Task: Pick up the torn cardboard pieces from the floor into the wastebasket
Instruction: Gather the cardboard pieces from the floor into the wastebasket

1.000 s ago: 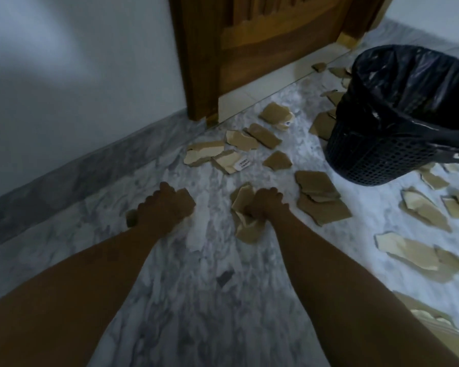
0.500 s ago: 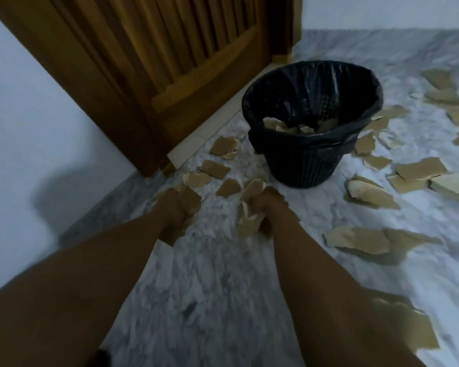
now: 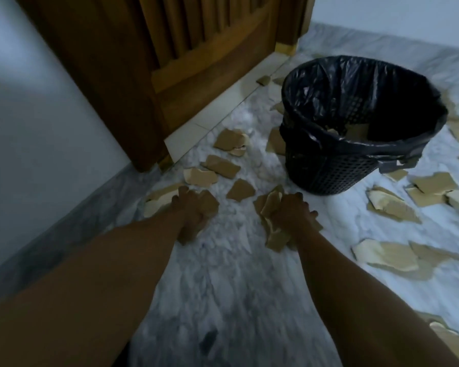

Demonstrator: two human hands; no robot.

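My left hand [image 3: 190, 215] grips a brown torn cardboard piece [image 3: 210, 203] above the marble floor. My right hand [image 3: 293, 214] holds a bunch of cardboard pieces [image 3: 272, 207] that stick out above and below its fist. The black mesh wastebasket [image 3: 326, 170], lined with a black bag, stands just beyond and to the right of my right hand, with several pieces lying inside. More torn pieces [image 3: 223, 165] lie on the floor ahead of my hands, and others [image 3: 387, 256] to the right.
A wooden door [image 3: 170, 62] and its frame stand at the back left, with a pale threshold strip [image 3: 204, 128] below. A white wall [image 3: 37, 115] with a grey skirting runs along the left. Cardboard scraps [image 3: 432, 186] also surround the basket's right side.
Both hands have lifted off the floor with their cardboard, and the view has swung so the wastebasket now sits just beyond my right hand.
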